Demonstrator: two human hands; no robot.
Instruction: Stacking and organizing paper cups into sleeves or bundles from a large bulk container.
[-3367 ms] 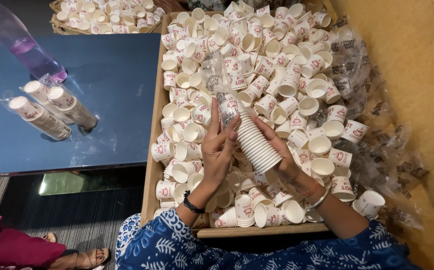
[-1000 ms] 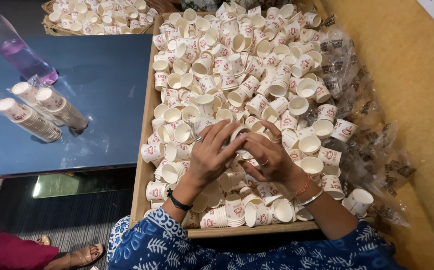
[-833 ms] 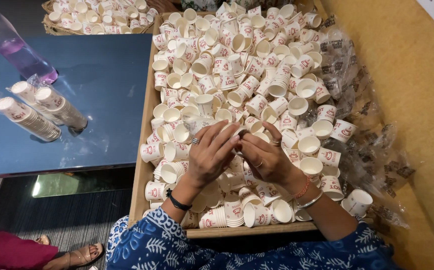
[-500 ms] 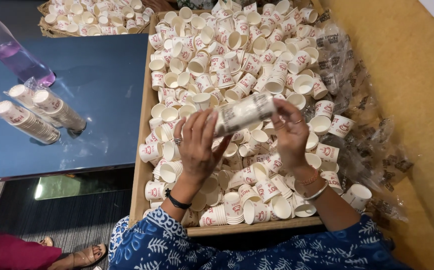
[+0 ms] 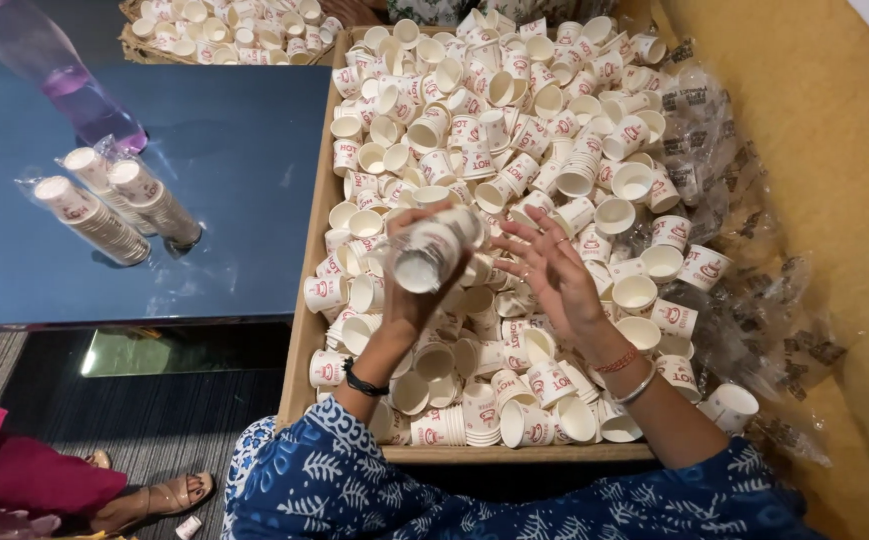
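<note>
Left hand (image 5: 410, 290) is clamped round a stack (image 5: 433, 250) of nested cups, held sideways at mid-frame above the tray (image 5: 307, 300) of loose cups. Right hand (image 5: 553, 275) hovers just beside it, fingers spread, gripping nothing. To do this well, I'd say keep the stack squeezed firmly near its middle so it can't telescope apart, and bring the free palm flat against the far end. Wrapped stacks (image 5: 115, 205) lie on the blue table (image 5: 225, 160), left of frame.
</note>
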